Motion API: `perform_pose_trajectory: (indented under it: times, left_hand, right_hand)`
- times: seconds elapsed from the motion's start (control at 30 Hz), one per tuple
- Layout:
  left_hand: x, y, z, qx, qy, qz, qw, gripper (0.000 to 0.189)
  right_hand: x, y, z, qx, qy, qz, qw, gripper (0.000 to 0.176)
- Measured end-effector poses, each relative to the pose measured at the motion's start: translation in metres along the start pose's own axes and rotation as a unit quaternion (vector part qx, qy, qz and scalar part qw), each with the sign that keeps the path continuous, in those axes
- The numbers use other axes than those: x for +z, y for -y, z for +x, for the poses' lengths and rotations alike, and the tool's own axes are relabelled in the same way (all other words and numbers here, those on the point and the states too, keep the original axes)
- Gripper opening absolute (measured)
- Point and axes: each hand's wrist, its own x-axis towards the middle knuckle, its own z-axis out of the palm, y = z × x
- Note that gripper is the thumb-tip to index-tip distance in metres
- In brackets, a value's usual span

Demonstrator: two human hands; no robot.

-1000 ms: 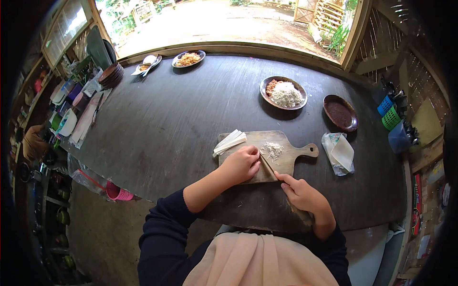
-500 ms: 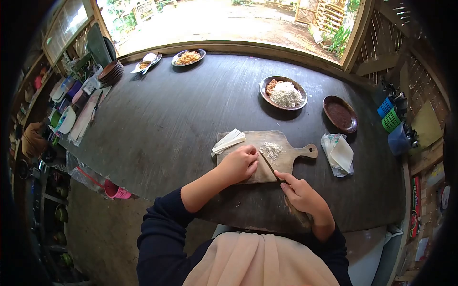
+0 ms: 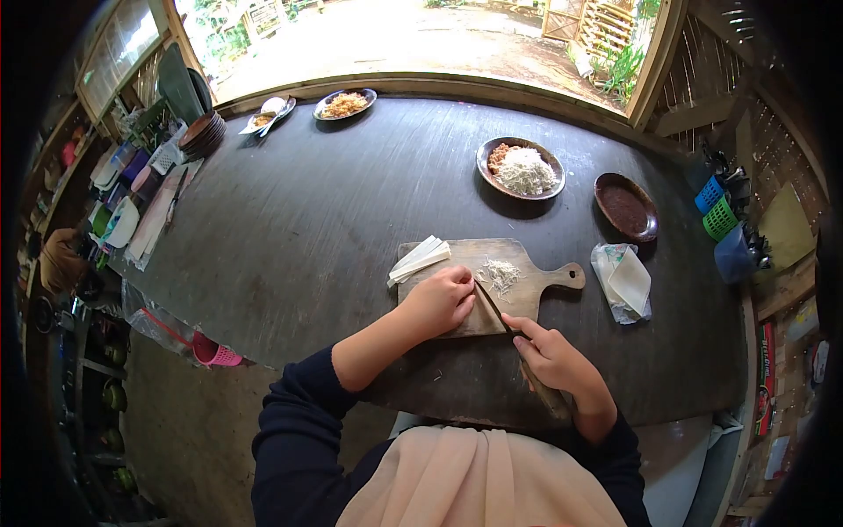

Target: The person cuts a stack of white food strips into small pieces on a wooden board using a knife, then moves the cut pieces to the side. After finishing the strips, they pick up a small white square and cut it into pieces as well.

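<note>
A wooden cutting board (image 3: 470, 253) lies on the dark table before me, its handle pointing right. My left hand (image 3: 443, 300) rests closed on the board, fingertips curled by the knife tip; what they pinch is hidden. My right hand (image 3: 558, 358) grips a knife (image 3: 493, 306) with a wooden handle, its blade slanting up and left to the left fingertips. Beyond the blade is a small heap of thin pale shreds (image 3: 500, 275). Several long whitish strips (image 3: 420, 261) are piled at the board's left corner.
Right of the board lies a plastic packet with a white piece (image 3: 630, 283). Behind it are a brown oval dish (image 3: 625, 209) and a bowl of white shreds (image 3: 527, 172). A food plate (image 3: 344, 105) stands farther back. Stacked brown plates (image 3: 203, 136) stand left; utensil baskets (image 3: 720, 219) hang right.
The knife has tilted slightly in my right hand. My left hand stays in place, and the shreds and strips look the same.
</note>
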Motion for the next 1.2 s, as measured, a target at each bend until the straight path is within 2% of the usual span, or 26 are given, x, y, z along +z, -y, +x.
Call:
perform_pose_trajectory:
  times: [0.3,0.37,0.5,0.57,0.7,0.77,1.2]
  left_hand:
    - [0.002,-0.002,-0.001,0.001,-0.003,0.020,1.000,0.024]
    - [0.003,-0.001,-0.001,0.004,-0.010,0.019,1.000,0.024]
    - [0.001,-0.003,0.000,-0.003,-0.002,0.015,1.000,0.025]
    - [0.000,-0.003,0.000,0.003,0.003,0.014,1.000,0.025]
    - [-0.002,-0.003,0.000,0.006,0.001,0.012,1.000,0.026]
    - [-0.003,-0.003,-0.001,-0.007,0.009,-0.010,1.000,0.027]
    - [-0.003,-0.004,0.000,-0.013,0.009,0.000,1.000,0.026]
  right_hand:
    - [0.005,-0.005,0.005,-0.017,-0.011,-0.022,1.000,0.040]
    - [0.001,-0.009,0.003,-0.065,-0.018,-0.085,0.994,0.039]
    - [-0.004,-0.005,-0.007,-0.028,0.011,-0.065,0.997,0.039]
    - [-0.006,-0.016,-0.006,-0.099,-0.008,-0.121,0.988,0.039]
    - [-0.005,-0.011,-0.003,-0.088,-0.018,-0.119,0.989,0.039]
    - [-0.002,-0.003,-0.004,-0.027,-0.014,-0.031,0.999,0.040]
    - [0.006,-0.008,0.001,-0.027,-0.012,-0.027,0.999,0.041]
